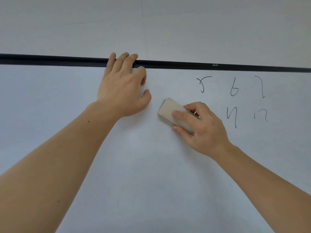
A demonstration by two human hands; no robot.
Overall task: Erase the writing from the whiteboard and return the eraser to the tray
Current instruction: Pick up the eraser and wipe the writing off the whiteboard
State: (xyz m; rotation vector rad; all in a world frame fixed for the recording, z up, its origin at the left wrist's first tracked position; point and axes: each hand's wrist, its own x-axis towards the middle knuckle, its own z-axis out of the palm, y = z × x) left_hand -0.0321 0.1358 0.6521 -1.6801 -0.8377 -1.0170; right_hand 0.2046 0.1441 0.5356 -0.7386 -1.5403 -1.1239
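A white whiteboard fills most of the view, with a black top frame. Black handwritten digits remain at the upper right, in two rows. My right hand grips a beige rectangular eraser and presses it flat on the board, just left of the writing. My left hand rests at the board's top edge, fingers hooked over the black frame, thumb on the white surface. No tray is in view.
A pale wall lies above the frame. A small brand mark is printed on the frame at the right. The board left of and below the eraser carries no writing.
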